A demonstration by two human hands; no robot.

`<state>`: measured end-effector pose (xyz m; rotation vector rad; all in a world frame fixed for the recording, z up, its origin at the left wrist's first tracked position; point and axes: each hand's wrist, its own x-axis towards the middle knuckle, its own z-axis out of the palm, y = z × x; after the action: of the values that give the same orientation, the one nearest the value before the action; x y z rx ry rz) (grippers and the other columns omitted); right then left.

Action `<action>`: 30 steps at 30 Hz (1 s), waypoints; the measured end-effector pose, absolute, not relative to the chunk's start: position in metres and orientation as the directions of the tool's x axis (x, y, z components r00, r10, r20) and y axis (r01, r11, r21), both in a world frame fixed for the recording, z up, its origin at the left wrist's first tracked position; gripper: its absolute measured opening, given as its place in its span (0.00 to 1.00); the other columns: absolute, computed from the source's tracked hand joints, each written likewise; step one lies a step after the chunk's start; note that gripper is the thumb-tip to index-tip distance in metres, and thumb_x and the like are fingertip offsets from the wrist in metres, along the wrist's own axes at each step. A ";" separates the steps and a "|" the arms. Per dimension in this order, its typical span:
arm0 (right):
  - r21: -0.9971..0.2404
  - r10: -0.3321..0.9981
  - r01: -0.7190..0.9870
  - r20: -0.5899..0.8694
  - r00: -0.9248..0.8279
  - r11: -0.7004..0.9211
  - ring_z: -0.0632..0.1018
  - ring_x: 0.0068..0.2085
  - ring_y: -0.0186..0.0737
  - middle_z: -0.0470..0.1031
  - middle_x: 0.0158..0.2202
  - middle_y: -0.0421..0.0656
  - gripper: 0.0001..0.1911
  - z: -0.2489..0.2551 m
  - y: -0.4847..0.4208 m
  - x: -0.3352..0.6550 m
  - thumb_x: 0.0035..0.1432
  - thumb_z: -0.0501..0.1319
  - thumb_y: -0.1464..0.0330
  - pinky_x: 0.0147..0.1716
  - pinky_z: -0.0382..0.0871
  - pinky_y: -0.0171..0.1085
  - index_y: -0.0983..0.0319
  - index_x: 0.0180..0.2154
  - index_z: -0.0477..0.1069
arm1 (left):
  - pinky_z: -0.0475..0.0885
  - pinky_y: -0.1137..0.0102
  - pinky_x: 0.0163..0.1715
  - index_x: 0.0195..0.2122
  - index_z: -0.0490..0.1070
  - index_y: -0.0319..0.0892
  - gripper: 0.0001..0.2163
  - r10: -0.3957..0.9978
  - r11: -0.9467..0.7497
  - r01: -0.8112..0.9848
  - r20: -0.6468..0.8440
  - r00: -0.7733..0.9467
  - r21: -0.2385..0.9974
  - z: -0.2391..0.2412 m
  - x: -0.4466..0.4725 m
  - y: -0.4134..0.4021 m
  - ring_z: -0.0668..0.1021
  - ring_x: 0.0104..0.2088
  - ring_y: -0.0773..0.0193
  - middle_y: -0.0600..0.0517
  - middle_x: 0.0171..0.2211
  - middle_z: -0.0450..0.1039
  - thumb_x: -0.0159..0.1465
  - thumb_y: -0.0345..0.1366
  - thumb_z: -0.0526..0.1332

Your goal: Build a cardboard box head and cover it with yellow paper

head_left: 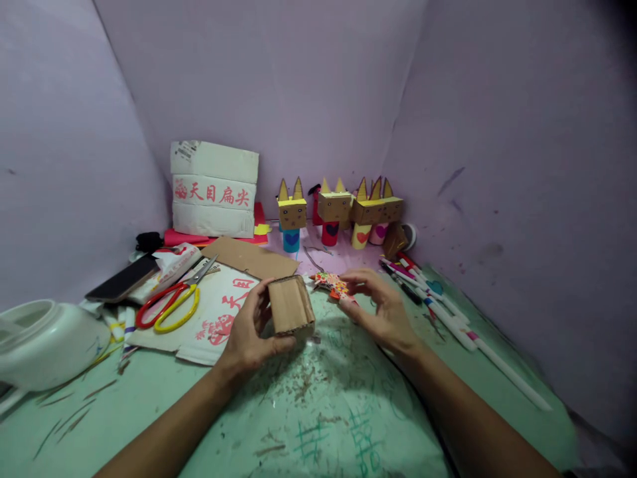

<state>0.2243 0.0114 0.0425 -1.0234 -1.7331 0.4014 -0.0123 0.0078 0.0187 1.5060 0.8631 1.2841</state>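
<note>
My left hand is wrapped round a small brown cardboard box and holds it above the table, fingers behind and thumb along its lower edge. Just to the right, my right hand is closed on a small glue gun with a bright flowery pattern and an orange trigger. Its tip points left, toward the box, apart from it. A dark cord runs under my right forearm. Part of the glue gun is hidden by my fingers.
Cardboard figures with pointed ears stand along the back wall. Scissors with red and yellow handles lie on printed cardboard at left, near a white pot-like container. Several markers lie at right. Scraps litter the green table.
</note>
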 end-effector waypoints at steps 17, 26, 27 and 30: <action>-0.619 0.670 0.260 0.664 -0.330 0.741 0.70 0.48 0.47 0.67 0.45 0.45 0.13 0.040 -0.006 0.191 0.45 0.62 0.73 0.50 0.65 0.48 0.57 0.36 0.67 | 0.69 0.55 0.53 0.53 0.65 0.41 0.39 0.958 -0.040 -0.218 0.099 0.268 0.975 0.025 -0.001 0.001 0.70 0.57 0.40 0.41 0.55 0.71 0.37 0.39 0.74; -0.635 0.681 0.248 0.665 -0.307 0.731 0.71 0.46 0.46 0.67 0.42 0.44 0.09 0.034 -0.005 0.190 0.45 0.62 0.73 0.47 0.67 0.46 0.57 0.32 0.67 | 0.70 0.58 0.53 0.51 0.66 0.41 0.38 0.950 -0.038 -0.277 0.120 0.288 0.960 0.019 0.000 0.002 0.71 0.56 0.42 0.42 0.53 0.72 0.37 0.38 0.74; -0.637 0.679 0.239 0.666 -0.308 0.733 0.71 0.47 0.46 0.67 0.42 0.44 0.09 0.033 -0.004 0.190 0.46 0.62 0.72 0.48 0.67 0.47 0.57 0.33 0.67 | 0.70 0.57 0.53 0.52 0.65 0.41 0.38 0.951 -0.048 -0.272 0.128 0.281 0.961 0.020 0.000 0.002 0.71 0.56 0.42 0.42 0.53 0.71 0.37 0.39 0.75; -0.696 0.714 0.184 0.633 -0.300 0.694 0.68 0.55 0.49 0.64 0.50 0.47 0.17 0.028 -0.003 0.191 0.47 0.65 0.68 0.52 0.66 0.48 0.56 0.42 0.67 | 0.72 0.57 0.51 0.53 0.62 0.42 0.39 0.952 -0.118 -0.237 0.178 0.250 0.964 0.022 0.000 0.003 0.71 0.56 0.42 0.41 0.55 0.69 0.39 0.39 0.75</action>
<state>0.1906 -0.0025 0.0277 -0.7068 -1.8367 0.6199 0.0000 0.0028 0.0217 1.2673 0.7726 1.2078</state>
